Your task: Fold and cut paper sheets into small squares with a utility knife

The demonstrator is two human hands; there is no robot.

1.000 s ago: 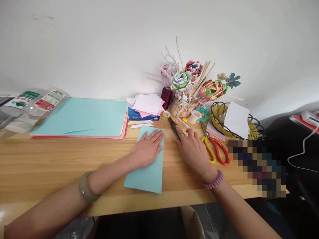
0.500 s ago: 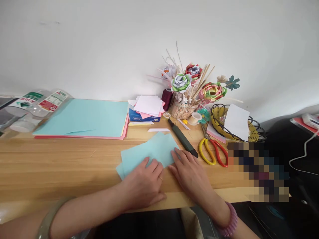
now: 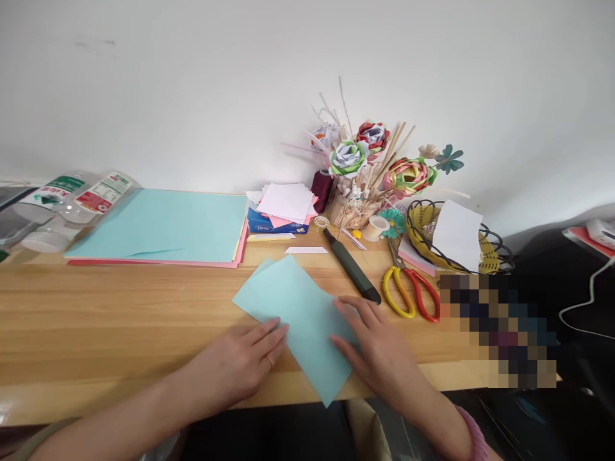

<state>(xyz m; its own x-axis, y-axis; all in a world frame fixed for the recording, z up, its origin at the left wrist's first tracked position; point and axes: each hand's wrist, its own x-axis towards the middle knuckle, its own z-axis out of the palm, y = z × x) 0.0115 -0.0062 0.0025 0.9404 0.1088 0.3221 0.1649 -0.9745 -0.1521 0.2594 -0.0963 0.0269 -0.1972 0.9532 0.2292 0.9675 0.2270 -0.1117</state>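
Light blue paper point(image 3: 300, 314) lies turned slantwise on the wooden table, one corner reaching past the front edge. Part of another blue piece shows from under it at the upper left. My left hand point(image 3: 250, 355) rests its stretched fingertips on the paper's lower left edge. On the opposite side, my right hand point(image 3: 369, 342) has its fingers and thumb spread over the right part of the paper, hiding that border. Just beyond my right hand lie a dark green utility knife point(image 3: 353, 267) and scissors point(image 3: 406, 291) with one yellow and one red handle.
A stack of large coloured sheets point(image 3: 173, 224) lies at the back left beside plastic bottles point(image 3: 98, 195). Small paper squares point(image 3: 286, 202) top a blue box point(image 3: 276, 224). Paper flowers point(image 3: 350, 158) stand behind a tape roll point(image 3: 375, 226). A yellow basket point(image 3: 420, 224) stands at the right.
The blue paper has been turned, and one corner now points toward me over the table edge. My left hand has moved left, and its fingers are straighter. My right thumb and fingers are further apart.
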